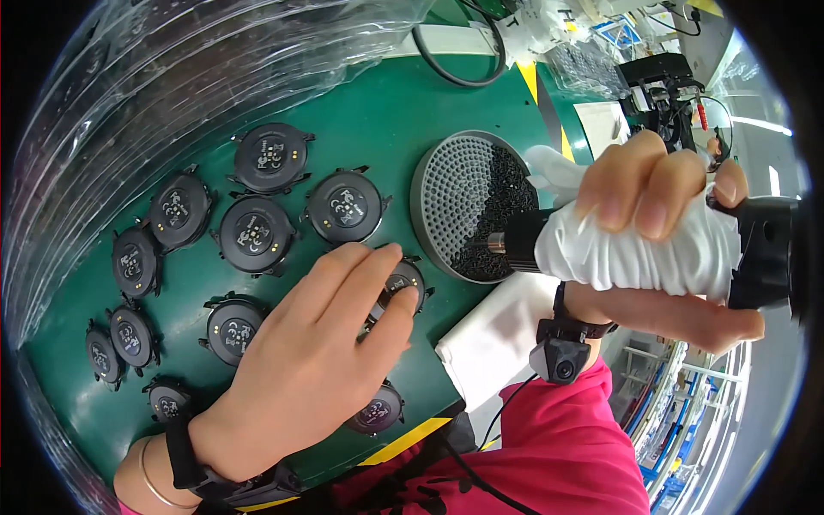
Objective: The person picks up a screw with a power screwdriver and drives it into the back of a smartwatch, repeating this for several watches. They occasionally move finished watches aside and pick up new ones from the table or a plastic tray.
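My left hand (326, 335) reaches over the green mat, its thumb and fingers closed on the sides of a round black smartwatch case (403, 279) that lies back up. The fingers hide part of that case. In my right hand (657, 197) is a black electric screwdriver (522, 240), its grip wrapped in white cloth. Its metal tip points left, over a round grey dish (418, 202). Many tiny black screws (506, 193) fill the dish's right side; the left side shows a dimpled surface.
More black watch cases (256, 236) lie back up to the left, with another (378, 410) near the front edge. Clear plastic sheeting (189, 94) borders the mat at the left and back. A folded white cloth (498, 339) lies right of my left hand. A black cable loop (459, 81) sits behind.
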